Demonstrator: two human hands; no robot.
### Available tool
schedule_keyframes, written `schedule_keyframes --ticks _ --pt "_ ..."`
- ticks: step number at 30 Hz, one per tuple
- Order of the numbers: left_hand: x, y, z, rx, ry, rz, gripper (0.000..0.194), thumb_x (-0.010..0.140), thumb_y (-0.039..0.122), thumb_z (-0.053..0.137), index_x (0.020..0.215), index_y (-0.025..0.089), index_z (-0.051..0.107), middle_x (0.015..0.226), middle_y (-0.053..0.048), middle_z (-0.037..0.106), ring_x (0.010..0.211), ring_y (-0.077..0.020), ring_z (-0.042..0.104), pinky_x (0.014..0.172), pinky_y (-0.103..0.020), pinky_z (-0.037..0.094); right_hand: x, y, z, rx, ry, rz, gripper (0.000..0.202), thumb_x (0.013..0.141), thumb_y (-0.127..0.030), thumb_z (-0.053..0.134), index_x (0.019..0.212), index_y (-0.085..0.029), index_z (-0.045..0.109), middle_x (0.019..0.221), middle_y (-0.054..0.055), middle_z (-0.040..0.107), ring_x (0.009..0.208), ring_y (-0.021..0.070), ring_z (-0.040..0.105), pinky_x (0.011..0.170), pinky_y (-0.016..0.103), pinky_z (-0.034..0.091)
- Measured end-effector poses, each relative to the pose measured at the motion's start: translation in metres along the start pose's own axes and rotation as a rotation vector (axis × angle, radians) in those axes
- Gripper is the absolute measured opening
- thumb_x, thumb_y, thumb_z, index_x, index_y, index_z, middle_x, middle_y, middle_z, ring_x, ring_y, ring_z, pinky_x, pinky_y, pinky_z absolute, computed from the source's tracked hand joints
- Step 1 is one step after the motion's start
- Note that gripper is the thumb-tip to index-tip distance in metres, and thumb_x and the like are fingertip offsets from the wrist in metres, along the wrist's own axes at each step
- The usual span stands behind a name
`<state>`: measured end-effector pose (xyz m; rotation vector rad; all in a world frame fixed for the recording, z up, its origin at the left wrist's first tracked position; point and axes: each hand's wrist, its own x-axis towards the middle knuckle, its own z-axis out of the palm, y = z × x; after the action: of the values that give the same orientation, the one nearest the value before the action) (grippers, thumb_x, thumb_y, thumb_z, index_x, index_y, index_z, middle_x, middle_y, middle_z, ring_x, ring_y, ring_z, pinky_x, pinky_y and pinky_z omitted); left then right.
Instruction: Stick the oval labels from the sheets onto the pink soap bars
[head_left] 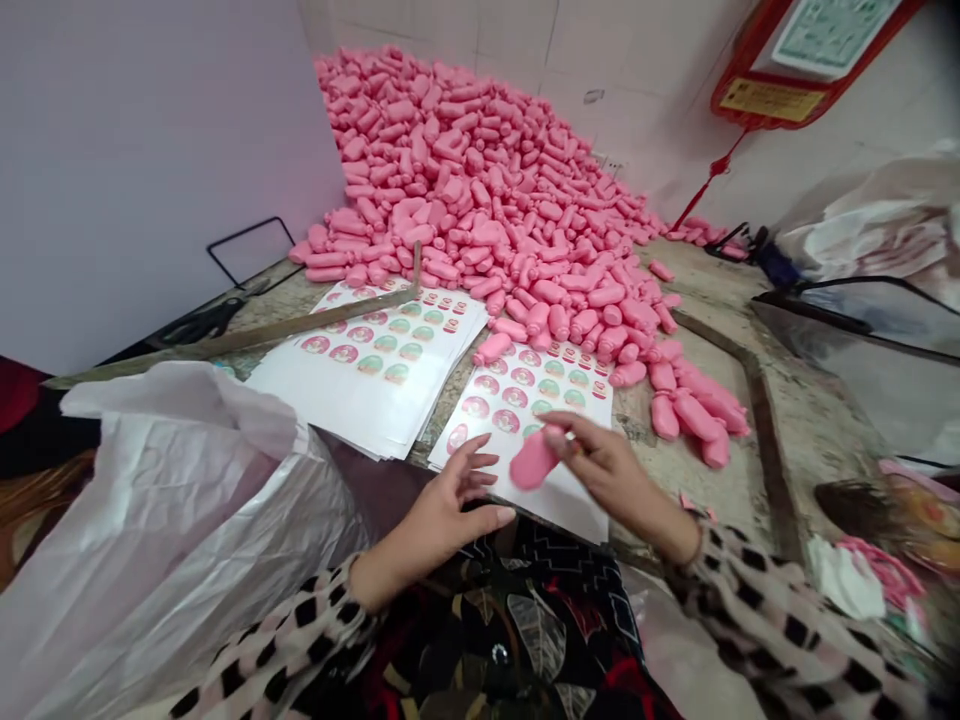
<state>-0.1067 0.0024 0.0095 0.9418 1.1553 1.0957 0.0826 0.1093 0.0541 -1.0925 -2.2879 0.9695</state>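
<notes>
Between thumb and fingers, my right hand (pixel 600 460) grips a small pink bottle-shaped piece (pixel 534 460) by its narrower end, over a sheet of round stickers (pixel 506 375). My left hand (pixel 463 495) is just left of the piece, fingers spread and thumb apart, with nothing in it. The sheet bears pink and green labels in rows, and its lower part is plain white. A thicker stack of similar sticker sheets (pixel 352 400) lies to the left. Behind the sheets rises a large heap of the same pink pieces (pixel 480 180), some resting on the sheets' far edges.
A wooden strip (pixel 300 325) crosses the left stack. A white plastic sack (pixel 195 480) stands at the front left, beside black scissors (pixel 202 322). Another wooden strip (pixel 765 430) borders the table's right side. A red hanging ornament (pixel 776 100) is on the wall.
</notes>
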Motion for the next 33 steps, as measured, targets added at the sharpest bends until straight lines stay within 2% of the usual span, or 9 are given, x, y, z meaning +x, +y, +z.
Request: schedule_keyframes --ticks 2,4,7,10,14,17,21,26,33 --pt "0.0 0.002 0.002 -0.174 -0.153 -0.12 0.068 0.066 0.027 0.069 0.126 0.022 0.038 0.11 -0.009 0.056 0.089 -0.0166 0.058 0.081 -0.031 0.046 -0.008 -0.021 0.032 0.253 -0.156 0.013 0.034 0.087 -0.042 0.041 0.109 -0.021 0.056 0.096 0.002 0.063 0.086 0.0145 0.058 0.077 0.027 0.047" --pt "-0.004 0.0 -0.001 -0.272 -0.222 -0.242 0.051 0.071 0.031 0.065 0.117 0.017 0.046 0.095 -0.008 0.061 0.07 -0.0145 0.06 0.065 -0.029 0.048 -0.009 -0.03 0.054 0.389 -0.226 0.075 0.036 0.086 -0.044 0.043 0.112 -0.022 0.054 0.092 0.001 0.062 0.079 0.013 0.058 0.071 0.025 0.047" --pt "-0.014 -0.005 -0.012 -0.231 -0.102 -0.294 0.043 0.072 0.031 0.063 0.11 0.015 0.05 0.087 -0.006 0.062 0.062 -0.0122 0.058 0.059 -0.026 0.046 0.005 -0.022 0.07 0.384 -0.15 0.143 0.04 0.084 -0.046 0.046 0.117 -0.024 0.052 0.101 0.002 0.06 0.083 0.0139 0.057 0.074 0.027 0.046" --pt "-0.023 -0.009 -0.024 0.075 0.08 -0.136 0.033 0.07 0.027 0.064 0.1 0.016 0.056 0.085 -0.003 0.061 0.073 -0.0128 0.056 0.069 -0.026 0.044 0.026 -0.002 0.077 0.236 -0.074 0.161 0.032 0.085 -0.043 0.044 0.103 -0.024 0.062 0.103 0.002 0.063 0.095 0.0165 0.056 0.084 0.03 0.041" --pt "-0.026 -0.013 -0.031 0.59 0.211 0.129 0.018 0.075 0.033 0.06 0.078 0.016 0.058 0.078 0.0 0.058 0.075 -0.0139 0.054 0.07 -0.026 0.044 0.042 0.01 0.088 -0.124 -0.018 0.178 0.024 0.085 -0.037 0.045 0.094 -0.026 0.065 0.095 0.001 0.065 0.089 0.0173 0.056 0.077 0.028 0.039" --pt "-0.023 -0.017 -0.033 0.8 0.215 0.263 0.022 0.081 0.033 0.052 0.096 0.019 0.059 0.101 -0.004 0.06 0.093 -0.0162 0.056 0.083 -0.028 0.044 0.045 0.006 0.094 -0.332 0.051 0.162 0.025 0.088 -0.035 0.04 0.095 -0.025 0.061 0.093 0.002 0.063 0.083 0.0157 0.055 0.069 0.026 0.036" --pt "-0.018 -0.026 -0.035 1.079 0.133 0.291 0.047 0.085 0.032 0.047 0.13 0.022 0.039 0.139 -0.007 0.038 0.119 -0.0203 0.044 0.097 -0.033 0.037 0.045 0.0 0.098 -0.466 0.072 0.13 0.024 0.089 -0.036 0.038 0.093 -0.024 0.058 0.091 0.002 0.059 0.078 0.0138 0.054 0.062 0.025 0.033" --pt "-0.019 -0.029 -0.031 1.263 0.08 0.205 0.059 0.081 0.046 0.052 0.132 0.021 0.036 0.147 -0.009 0.022 0.106 -0.0229 0.055 0.088 -0.033 0.044 0.046 -0.001 0.098 -0.593 0.056 0.076 0.024 0.09 -0.037 0.036 0.091 -0.025 0.057 0.089 0.001 0.056 0.076 0.0137 0.054 0.058 0.025 0.029" --pt "-0.019 -0.03 -0.025 1.349 0.096 0.195 0.059 0.081 0.049 0.05 0.131 0.021 0.037 0.147 -0.01 0.021 0.097 -0.0216 0.058 0.083 -0.033 0.046 0.049 -0.005 0.095 -0.697 0.011 0.062 0.026 0.09 -0.037 0.036 0.091 -0.024 0.058 0.089 0.001 0.057 0.074 0.0135 0.054 0.055 0.026 0.027"
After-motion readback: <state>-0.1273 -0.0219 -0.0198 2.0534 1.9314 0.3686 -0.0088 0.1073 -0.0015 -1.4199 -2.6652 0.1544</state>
